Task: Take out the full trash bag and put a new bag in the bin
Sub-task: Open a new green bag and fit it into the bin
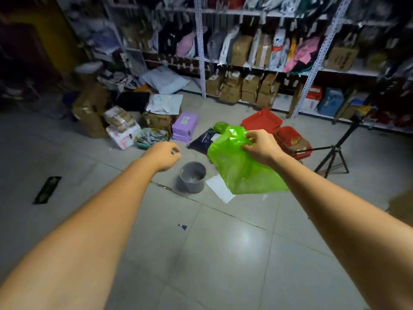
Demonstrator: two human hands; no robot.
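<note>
Left hand (pixel 164 154) loose, empty — right hand (pixel 259 145) tight on green bag (pixel 237 168) — grey bin (pixel 193 176) below, white paper (pixel 220 189) beside

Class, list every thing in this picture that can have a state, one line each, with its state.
green bag, held off the floor, looks empty
right hand, pinches the green bag's top
left hand, loosely curled, holds nothing
grey bin, upright on the floor, no liner inside
black bag, lying on the floor beyond the bin
tripod, standing with legs spread
</note>
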